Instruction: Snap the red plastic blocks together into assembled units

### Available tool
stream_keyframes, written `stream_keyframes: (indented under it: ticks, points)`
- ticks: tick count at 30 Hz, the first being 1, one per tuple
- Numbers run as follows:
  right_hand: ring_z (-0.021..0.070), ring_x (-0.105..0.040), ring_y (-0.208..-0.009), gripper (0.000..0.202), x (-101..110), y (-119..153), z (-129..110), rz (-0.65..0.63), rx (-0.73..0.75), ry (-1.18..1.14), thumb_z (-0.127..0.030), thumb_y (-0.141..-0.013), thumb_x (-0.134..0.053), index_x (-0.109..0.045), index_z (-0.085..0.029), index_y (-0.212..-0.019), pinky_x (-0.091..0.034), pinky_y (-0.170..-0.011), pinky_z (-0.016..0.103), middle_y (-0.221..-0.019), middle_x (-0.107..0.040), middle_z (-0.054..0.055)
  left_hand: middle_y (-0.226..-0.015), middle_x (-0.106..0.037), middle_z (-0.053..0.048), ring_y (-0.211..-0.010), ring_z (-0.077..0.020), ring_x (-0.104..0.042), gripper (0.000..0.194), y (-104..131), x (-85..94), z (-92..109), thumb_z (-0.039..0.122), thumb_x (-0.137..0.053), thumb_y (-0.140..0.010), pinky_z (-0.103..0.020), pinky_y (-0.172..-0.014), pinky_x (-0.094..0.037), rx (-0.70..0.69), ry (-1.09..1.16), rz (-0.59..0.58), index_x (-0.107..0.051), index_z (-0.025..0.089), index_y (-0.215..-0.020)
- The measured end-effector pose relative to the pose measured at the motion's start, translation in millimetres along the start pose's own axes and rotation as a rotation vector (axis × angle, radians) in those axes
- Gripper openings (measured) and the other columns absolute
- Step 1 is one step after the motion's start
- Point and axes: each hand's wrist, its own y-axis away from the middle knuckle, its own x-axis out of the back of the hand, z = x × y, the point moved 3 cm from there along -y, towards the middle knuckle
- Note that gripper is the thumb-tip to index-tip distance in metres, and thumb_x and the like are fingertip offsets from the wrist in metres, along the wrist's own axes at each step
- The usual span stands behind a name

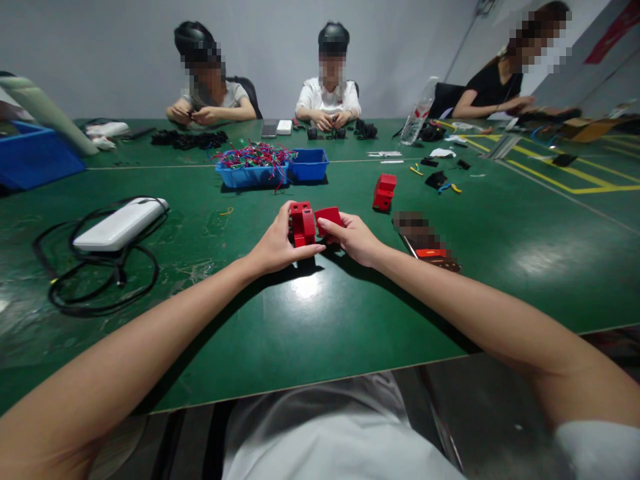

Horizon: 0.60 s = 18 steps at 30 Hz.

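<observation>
**Two red parts held together at mid-table**

Room: you sit at a wide green table [310, 333], grey wall behind. Two people work at the far edge, a third at the far right beside yellow floor lines.

Table, larger items: blue bin [30, 157] far left; white power bank [120, 223] with a looped black cable [100, 280] at your left; two blue trays [273, 170] ahead, one heaped with coloured wires. A spare red block [384, 192] stands apart to the right, near small black bits and a clear bottle [419, 110].

Hands: your left hand [275, 247] is curled about the red housing [302, 223], thumb underneath, fingers over the far side. Your right hand [356, 239] pinches the red piece [329, 217] just beside it, fingers partly closed. Both parts sit just above the table, touching or nearly so; the seam is too small to read.

Judgement: steady the housing with the left, line the edges square, press evenly.
</observation>
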Motion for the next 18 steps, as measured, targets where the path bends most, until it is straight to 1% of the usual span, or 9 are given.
stream_keyframes:
  ticks: [3, 5, 8, 10, 13, 16, 18]
  points:
    - [0.0125, -0.064, -0.072, 0.045, 0.6, -1.2, 1.5, -0.028, -0.016, -0.05, -0.048, -0.066, -0.085, -0.062, -0.019, -0.092, -0.048, -0.063, 0.024, -0.079, -0.069, -0.001, -0.136, -0.054, -0.018, -0.124, -0.0322, -0.058, 0.097, 0.2, 0.3, -0.3, 0.05, -0.082, -0.068, -0.048, -0.107, -0.047, -0.001, -0.015, 0.002, -0.028, 0.016, -0.141]
    - [0.0123, -0.065, -0.07, 0.045, 0.7, -0.8, 1.0, -0.044, -0.015, -0.04, -0.046, -0.066, -0.085, -0.059, -0.02, -0.092, -0.048, -0.061, 0.024, -0.078, -0.069, -0.001, -0.136, -0.054, -0.018, -0.124, -0.0324, -0.058, 0.098, 0.4, 0.6, -0.5, 0.05, -0.082, -0.068, -0.048, -0.107, -0.047, 0.006, -0.024, 0.004, -0.028, 0.015, -0.142]
    - [0.0102, -0.061, -0.062, 0.044, 0.6, 1.3, -1.9, -0.038, -0.001, 0.034, -0.041, -0.068, -0.085, -0.056, -0.02, -0.093, -0.045, -0.055, 0.022, -0.075, -0.065, -0.004, -0.134, -0.054, -0.018, -0.121, -0.0321, -0.059, 0.099, 0.6, 1.0, -0.8, 0.051, -0.082, -0.067, -0.049, -0.104, -0.048, 0.016, -0.019, 0.0, -0.027, 0.016, -0.142]
    - [0.0096, -0.059, -0.058, 0.049, 0.6, 2.9, -3.8, -0.004, 0.0, 0.094, -0.037, -0.066, -0.086, -0.054, -0.021, -0.099, -0.043, -0.051, 0.022, -0.076, -0.063, -0.005, -0.134, -0.054, -0.017, -0.121, -0.0321, -0.059, 0.099, 0.6, 1.1, -0.9, 0.051, -0.082, -0.067, -0.049, -0.104, -0.048, 0.015, -0.016, -0.002, -0.027, 0.017, -0.142]
    - [0.0102, -0.056, -0.055, 0.063, 0.8, 3.7, -4.1, 0.063, -0.024, 0.155, -0.032, -0.06, -0.087, -0.049, -0.023, -0.11, -0.039, -0.046, 0.023, -0.08, -0.062, -0.005, -0.135, -0.053, -0.018, -0.123, -0.0328, -0.058, 0.099, 0.5, 1.3, -0.9, 0.051, -0.082, -0.067, -0.05, -0.105, -0.047, 0.007, -0.025, -0.003, -0.028, 0.016, -0.142]
    - [0.0119, -0.057, -0.057, 0.072, 2.2, 2.5, -0.6, 0.131, -0.055, 0.155, -0.031, -0.058, -0.087, -0.043, -0.024, -0.114, -0.042, -0.049, 0.024, -0.082, -0.062, -0.004, -0.133, -0.054, -0.018, -0.122, -0.0326, -0.059, 0.098, 0.5, 1.1, -0.3, 0.051, -0.082, -0.067, -0.05, -0.104, -0.048, 0.009, -0.024, 0.0, -0.028, 0.016, -0.141]
    - [0.0135, -0.058, -0.063, 0.071, 4.0, 1.6, 1.4, 0.176, -0.042, 0.157, -0.033, -0.056, -0.087, -0.042, -0.024, -0.111, -0.046, -0.055, 0.027, -0.084, -0.062, -0.002, -0.131, -0.055, -0.018, -0.119, -0.0317, -0.06, 0.098, 0.5, 0.8, 0.3, 0.052, -0.082, -0.068, -0.048, -0.102, -0.05, 0.015, -0.014, 0.0, -0.028, 0.016, -0.141]
